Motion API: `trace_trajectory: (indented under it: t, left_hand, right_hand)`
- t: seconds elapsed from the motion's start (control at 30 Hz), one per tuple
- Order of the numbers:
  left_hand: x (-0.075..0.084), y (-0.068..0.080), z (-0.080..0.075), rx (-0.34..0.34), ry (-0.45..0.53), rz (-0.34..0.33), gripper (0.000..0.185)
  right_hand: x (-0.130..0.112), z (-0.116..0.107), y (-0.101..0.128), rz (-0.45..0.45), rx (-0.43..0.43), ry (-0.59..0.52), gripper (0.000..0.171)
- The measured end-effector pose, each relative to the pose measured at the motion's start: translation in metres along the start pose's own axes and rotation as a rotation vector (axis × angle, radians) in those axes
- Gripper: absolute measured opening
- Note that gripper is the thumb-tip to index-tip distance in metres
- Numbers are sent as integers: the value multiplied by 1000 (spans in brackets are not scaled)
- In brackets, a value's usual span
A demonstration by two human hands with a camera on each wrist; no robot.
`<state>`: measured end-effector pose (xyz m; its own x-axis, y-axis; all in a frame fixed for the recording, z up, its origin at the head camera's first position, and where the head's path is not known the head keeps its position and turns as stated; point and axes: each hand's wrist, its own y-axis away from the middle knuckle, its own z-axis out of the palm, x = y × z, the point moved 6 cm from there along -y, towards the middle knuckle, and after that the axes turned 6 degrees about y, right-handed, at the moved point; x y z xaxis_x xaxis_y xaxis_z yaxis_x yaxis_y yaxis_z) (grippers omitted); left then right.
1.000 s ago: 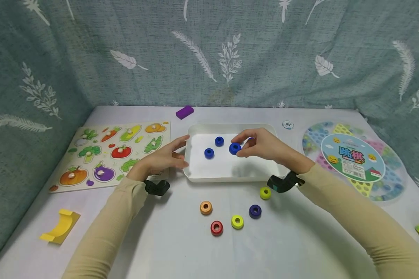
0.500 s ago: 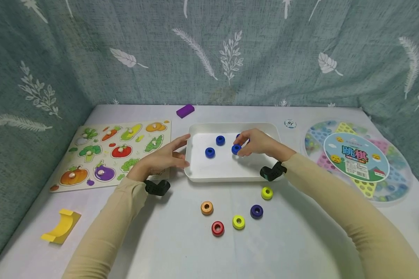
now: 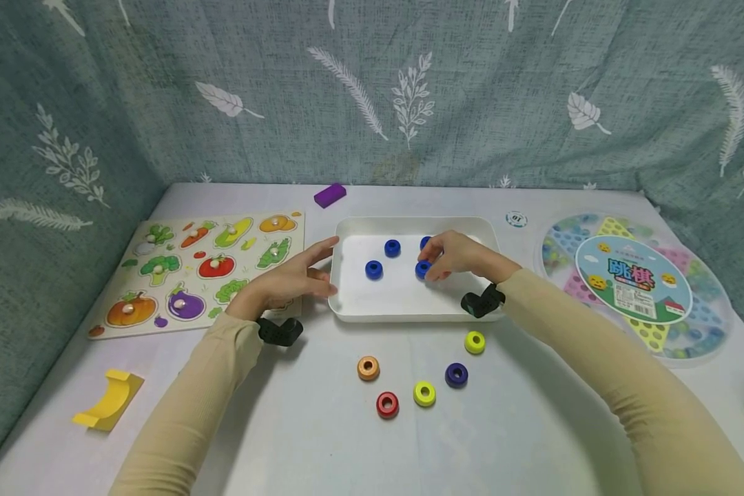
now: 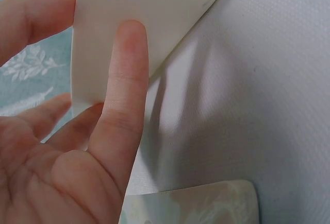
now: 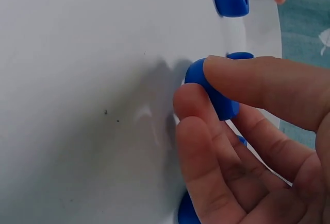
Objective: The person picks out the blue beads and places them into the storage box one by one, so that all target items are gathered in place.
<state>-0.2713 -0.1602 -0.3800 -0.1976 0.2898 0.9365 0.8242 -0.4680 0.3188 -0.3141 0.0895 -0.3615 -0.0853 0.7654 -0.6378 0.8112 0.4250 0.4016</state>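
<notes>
fingers of right hand [image 3: 461, 255] pinch blue ring [image 5: 211, 92] inside tray [image 3: 409, 310].

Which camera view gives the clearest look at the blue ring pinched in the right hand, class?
The right wrist view: the blue ring fills the frame, pinched between thumb and fingertips of the right hand over the white tray. The head view shows it small and half hidden behind the fingers. The left wrist view shows no ring, only the tray's edge.
</notes>
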Motion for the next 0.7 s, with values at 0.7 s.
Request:
trace_trajectory:
  t: [0.7]
  left_hand:
    - [38,25,-28,232,-224,94,83]
  right_hand:
    - [-1,-69,62,-116,228,-73,48]
